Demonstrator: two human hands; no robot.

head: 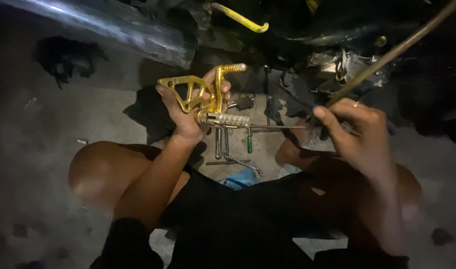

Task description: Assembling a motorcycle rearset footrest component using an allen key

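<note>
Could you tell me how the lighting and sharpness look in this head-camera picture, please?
Head view: dim overall, corners almost black; the gold footrest bracket in the left hand is brightly lit and sharp; the right hand is motion-blurred; glare streaks the chrome pipe.

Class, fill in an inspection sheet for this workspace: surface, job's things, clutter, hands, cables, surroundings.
Surface: grey concrete floor, dusty, dimly lit.
Job's things: gold footpeg bracket held up off the floor; thin screwdriver shaft aimed at it.
Clutter: wrenches, green-handled tool, blue rag, black cloth.
Hands: left hand grips the bracket; right hand holds the screwdriver.
Cables: yellow hose; brown tube slanting.
Surroundings: chrome exhaust pipe, dark engine parts.
</note>
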